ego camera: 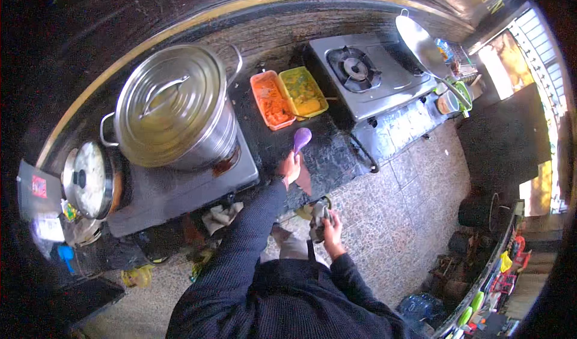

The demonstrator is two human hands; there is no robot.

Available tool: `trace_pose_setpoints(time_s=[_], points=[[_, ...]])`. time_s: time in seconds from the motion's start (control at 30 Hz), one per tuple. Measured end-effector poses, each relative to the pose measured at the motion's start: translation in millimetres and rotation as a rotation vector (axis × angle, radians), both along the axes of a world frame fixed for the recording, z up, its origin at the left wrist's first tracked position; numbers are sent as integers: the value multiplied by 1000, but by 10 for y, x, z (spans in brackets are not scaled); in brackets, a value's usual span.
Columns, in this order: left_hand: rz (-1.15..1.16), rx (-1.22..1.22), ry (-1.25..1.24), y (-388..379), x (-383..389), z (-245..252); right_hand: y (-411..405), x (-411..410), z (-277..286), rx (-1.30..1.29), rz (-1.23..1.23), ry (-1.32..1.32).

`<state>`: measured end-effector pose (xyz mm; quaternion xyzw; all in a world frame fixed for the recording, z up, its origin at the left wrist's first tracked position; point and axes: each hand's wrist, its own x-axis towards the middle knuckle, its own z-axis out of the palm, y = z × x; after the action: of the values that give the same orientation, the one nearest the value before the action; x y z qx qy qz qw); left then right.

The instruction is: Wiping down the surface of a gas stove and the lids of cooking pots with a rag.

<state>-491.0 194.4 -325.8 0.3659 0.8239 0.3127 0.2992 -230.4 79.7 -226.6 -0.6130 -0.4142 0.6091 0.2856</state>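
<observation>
My left hand point(292, 168) holds a purple spoon point(302, 139) by its handle over the dark counter point(333, 159). Just beyond the spoon stand an orange plastic container point(270, 96) with orange food in it and a yellow-green container point(303, 91) with mixed food, side by side and touching. Near my body, past the counter's front edge, my right hand point(333, 235) is closed around a greyish cloth point(318, 222); the cloth's far end is partly unclear.
A large lidded metal pot point(173, 105) stands on a stove at the left, beside a smaller lidded pan point(92, 180). At the right is a gas stove point(333, 75) with a bare burner and a tilted metal wok point(421, 46). A black bar point(364, 153) juts from the counter's edge.
</observation>
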Motion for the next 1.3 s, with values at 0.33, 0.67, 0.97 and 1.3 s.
trace_pose_setpoints(time_s=[0.33,0.67,0.97,1.3], points=[[-190,-73,520,353,-279,536,-36,-123,-16,-76,-32,41],[-161,240,219,-1509,490,833,68,-529,-141,0,166,-50],[501,-70,602,-3149,113,806,-88,-1442,-149,625,657,-179],[599,193,20,-3179,-363,88,-924,-2212,-672,800,932,-438]])
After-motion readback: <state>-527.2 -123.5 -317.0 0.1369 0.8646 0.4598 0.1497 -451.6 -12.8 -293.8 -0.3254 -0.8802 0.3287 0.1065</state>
